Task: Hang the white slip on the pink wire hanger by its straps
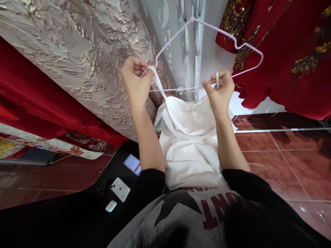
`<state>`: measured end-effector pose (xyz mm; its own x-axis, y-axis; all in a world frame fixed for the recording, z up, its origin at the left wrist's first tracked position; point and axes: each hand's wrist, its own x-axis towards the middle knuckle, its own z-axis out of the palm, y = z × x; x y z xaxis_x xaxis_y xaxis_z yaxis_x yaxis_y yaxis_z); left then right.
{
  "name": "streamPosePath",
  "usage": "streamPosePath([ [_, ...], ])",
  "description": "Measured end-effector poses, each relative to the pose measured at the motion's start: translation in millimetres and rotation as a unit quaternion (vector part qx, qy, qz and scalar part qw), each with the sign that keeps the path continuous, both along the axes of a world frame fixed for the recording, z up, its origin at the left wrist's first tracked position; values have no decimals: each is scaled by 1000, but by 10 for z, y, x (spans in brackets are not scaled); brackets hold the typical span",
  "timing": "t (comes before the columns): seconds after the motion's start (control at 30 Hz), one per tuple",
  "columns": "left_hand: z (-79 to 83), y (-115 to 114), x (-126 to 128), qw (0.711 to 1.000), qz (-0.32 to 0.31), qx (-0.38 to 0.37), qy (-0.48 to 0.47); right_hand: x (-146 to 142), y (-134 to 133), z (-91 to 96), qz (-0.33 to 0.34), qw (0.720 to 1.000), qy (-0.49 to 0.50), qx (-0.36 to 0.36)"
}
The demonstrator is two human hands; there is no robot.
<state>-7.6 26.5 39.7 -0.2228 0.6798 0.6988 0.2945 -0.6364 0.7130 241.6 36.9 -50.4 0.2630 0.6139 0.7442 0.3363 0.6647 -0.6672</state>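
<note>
Nearest, a grey T-shirt (144, 220) with a black star, dark red letters and black sleeves fills the space below both hands. Just beyond it, a white cloth garment (191, 151) with thin straps spreads over the lap, below and between the hands. Down and left of the left hand, a black surface (77, 213) carries a small white rounded case (111, 206), a silver-white phone (120, 189) lying back up and a second phone (132, 164) with a lit screen. The left hand (137, 77) pinches the left corner of a pale pink, thin-framed hanger (192, 19), one white strap (158, 81) looping at its thumb tip. The right hand (221, 86) is closed about the hanger's lower bar, with another white band (217, 80) round a finger. Right of that hand lie glossy reddish-brown floor tiles (297, 155). Farther off, crinkled beige-gold fabric (98, 62) stands behind the left hand, with plain red cloth (38, 93) left of it; white metal uprights (198, 44) rise beyond the gap between the hands, and gold-embroidered red cloth (271, 79) hangs beyond the right hand.
</note>
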Motion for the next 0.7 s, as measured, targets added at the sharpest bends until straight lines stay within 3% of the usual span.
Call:
streamPosePath([
  [0.1, -21, 112, -45, 998, 10, 44, -34, -34, -44, 19, 7, 1000, 4, -11],
  [0.23, 46, 125, -34, 998, -13, 36, -47, -64, -59, 25, 6, 1000, 9, -7],
  [0.43, 66, -29, -42, 995, -68, 17, 74, -24, 2, -15, -4, 1000, -15, -1],
  [0.53, -106, -166, 63, 992, 20, 126, 2, -42, -2, -22, -4, 1000, -21, 2],
  [0.63, -402, -312, 301, 959, 72, 238, -136, -66, -5, -33, -2, 1000, -29, 8],
  [0.7, -601, -362, 473, 978, 1, 155, -138, -64, 10, -49, -4, 999, -39, 11],
])
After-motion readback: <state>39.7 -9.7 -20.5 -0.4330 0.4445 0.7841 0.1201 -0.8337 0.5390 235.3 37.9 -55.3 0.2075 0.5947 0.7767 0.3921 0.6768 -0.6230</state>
